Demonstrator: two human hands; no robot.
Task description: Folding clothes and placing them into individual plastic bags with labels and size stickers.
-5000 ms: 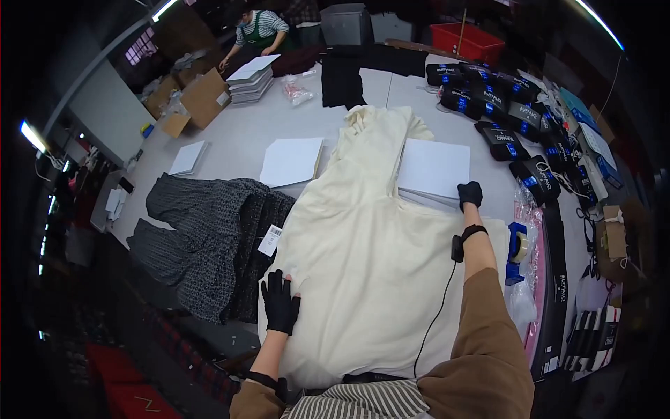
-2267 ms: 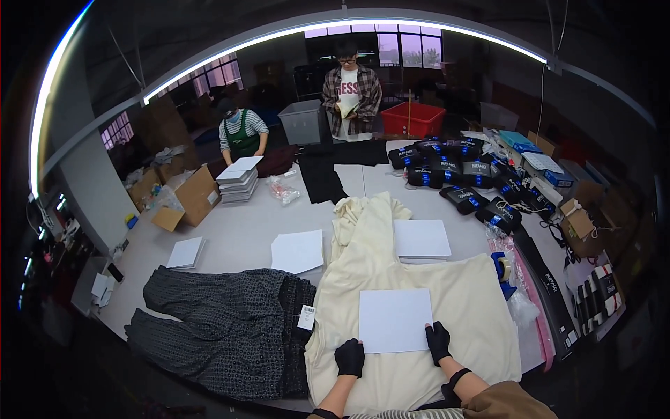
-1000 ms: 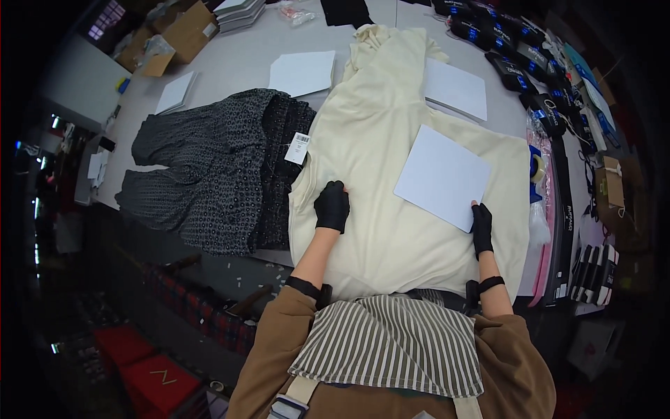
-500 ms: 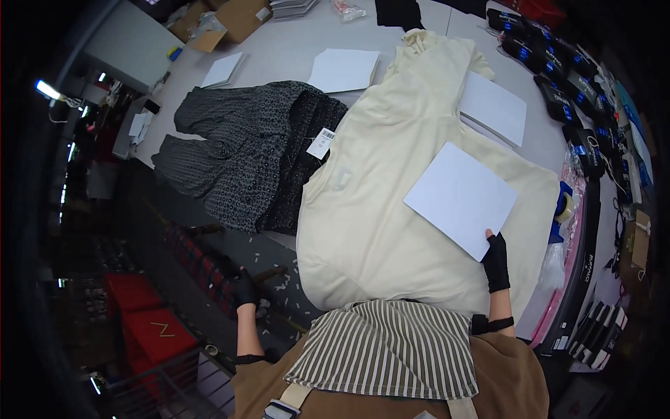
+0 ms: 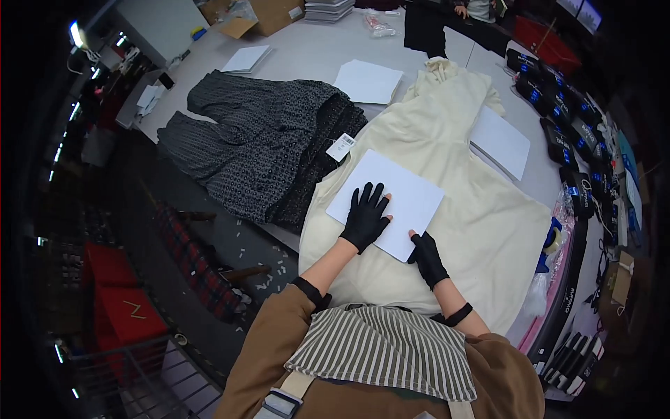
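Observation:
A white square sheet of card or board [image 5: 412, 190] lies on a cream knitted garment [image 5: 481, 216] spread over the table. My left hand [image 5: 364, 218], in a black glove with bare fingertips, rests flat on the card with its fingers spread. At the card's near right edge, my right hand [image 5: 427, 260], gloved the same way, pinches it with the thumb on top; its other fingers are mostly hidden. Left of the cream garment lies a dark patterned garment [image 5: 258, 140] in a pile, and a white tag [image 5: 340, 147] hangs from it.
White card stacks [image 5: 370, 82] lie beyond the garments, with another stack [image 5: 501, 142] partly under the cream garment's right side. Black packs [image 5: 558, 143] line the right edge. A cardboard box [image 5: 273, 15] stands at the back. A plaid-covered stool [image 5: 192, 258] is below left.
The card has moved left across the cream garment with my right hand. My left hand has come up from beside the table onto the card. The view has shifted slightly.

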